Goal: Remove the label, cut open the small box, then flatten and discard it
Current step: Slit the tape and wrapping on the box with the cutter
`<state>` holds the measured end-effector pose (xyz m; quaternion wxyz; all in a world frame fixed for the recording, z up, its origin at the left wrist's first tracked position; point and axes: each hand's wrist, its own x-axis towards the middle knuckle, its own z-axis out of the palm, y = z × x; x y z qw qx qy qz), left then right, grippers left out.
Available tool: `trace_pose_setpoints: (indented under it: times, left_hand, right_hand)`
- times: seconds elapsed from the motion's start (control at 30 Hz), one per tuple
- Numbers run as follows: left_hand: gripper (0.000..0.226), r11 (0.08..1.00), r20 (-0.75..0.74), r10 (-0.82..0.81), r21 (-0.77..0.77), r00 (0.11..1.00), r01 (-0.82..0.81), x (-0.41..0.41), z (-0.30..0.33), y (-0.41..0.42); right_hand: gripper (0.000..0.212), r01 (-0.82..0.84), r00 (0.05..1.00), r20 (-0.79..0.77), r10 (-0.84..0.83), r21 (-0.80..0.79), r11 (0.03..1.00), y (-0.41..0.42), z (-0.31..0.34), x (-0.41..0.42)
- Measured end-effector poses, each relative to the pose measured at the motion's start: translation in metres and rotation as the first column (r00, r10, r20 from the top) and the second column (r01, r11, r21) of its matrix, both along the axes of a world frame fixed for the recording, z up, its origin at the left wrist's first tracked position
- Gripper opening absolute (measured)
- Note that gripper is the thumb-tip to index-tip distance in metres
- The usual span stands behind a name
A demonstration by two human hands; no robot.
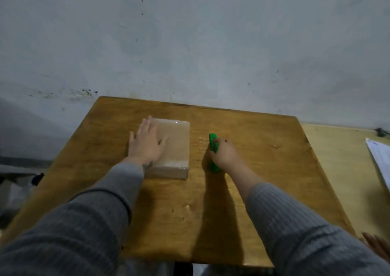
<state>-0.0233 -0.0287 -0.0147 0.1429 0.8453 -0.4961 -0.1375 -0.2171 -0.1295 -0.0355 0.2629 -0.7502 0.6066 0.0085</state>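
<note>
A small brown cardboard box (177, 147), sealed with clear glossy tape, lies flat on the wooden table (253, 149) left of centre. My left hand (146, 141) rests flat on the box's left half, fingers straight and spread. To the right of the box, my right hand (224, 152) grips a green utility knife (213, 147) that lies on the table, with its tip pointing away from me. The knife's middle is hidden under my fingers. No label is visible on the box's top face.
A grey wall rises right behind the table. A lighter wooden surface (341, 159) adjoins on the right and carries white papers (379, 159). Another person's fingers (377, 246) show at the lower right edge. Dark clutter sits off the table's left side.
</note>
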Motion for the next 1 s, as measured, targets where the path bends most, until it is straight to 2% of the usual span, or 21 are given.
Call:
trace_pose_setpoints:
  times: [0.1, 0.3, 0.43, 0.5, 0.67, 0.8, 0.9, 1.0]
  left_hand:
    - [0.07, 1.0, 0.012, -0.005, 0.03, 1.0, 0.005, -0.004, -0.012, -0.006]
    - [0.073, 1.0, 0.036, 0.008, -0.023, 0.999, -0.007, -0.003, -0.024, -0.01]
    - [0.073, 0.997, 0.001, -0.001, -0.073, 1.0, 0.001, -0.001, -0.027, -0.008]
    - [0.073, 0.997, 0.006, 0.009, -0.081, 1.0, -0.009, 0.0, -0.029, -0.009]
    - [0.073, 0.995, 0.019, 0.029, -0.092, 0.999, -0.027, -0.002, -0.029, -0.01]
    - [0.073, 0.996, 0.013, 0.025, -0.091, 1.0, -0.023, -0.002, -0.03, -0.009]
    - [0.073, 0.995, 0.025, 0.029, -0.092, 0.999, -0.026, -0.001, -0.032, -0.009]
    - [0.073, 0.994, 0.025, 0.039, -0.102, 0.999, -0.036, -0.001, -0.033, -0.01]
  right_hand:
    - [0.058, 0.077, 0.997, 0.024, -0.076, -0.023, 0.997, -0.007, -0.018, 0.005]
    - [0.056, 0.177, 0.956, 0.234, -0.174, 0.008, 0.984, -0.019, -0.031, 0.018]
    - [0.057, 0.218, 0.862, 0.451, -0.231, 0.081, 0.973, -0.027, -0.009, 0.027]
    - [0.059, 0.175, 0.817, 0.536, -0.211, 0.118, 0.977, -0.032, 0.008, 0.031]
    - [0.064, -0.03, 0.784, 0.604, -0.142, 0.266, 0.963, -0.036, 0.044, 0.039]
    - [0.081, -0.233, 0.604, 0.73, -0.319, 0.544, 0.806, -0.039, 0.058, 0.042]
    - [0.075, -0.319, 0.544, 0.77, -0.335, 0.559, 0.765, -0.038, 0.063, 0.044]
    - [0.064, -0.329, 0.549, 0.779, -0.301, 0.533, 0.78, -0.036, 0.061, 0.045]
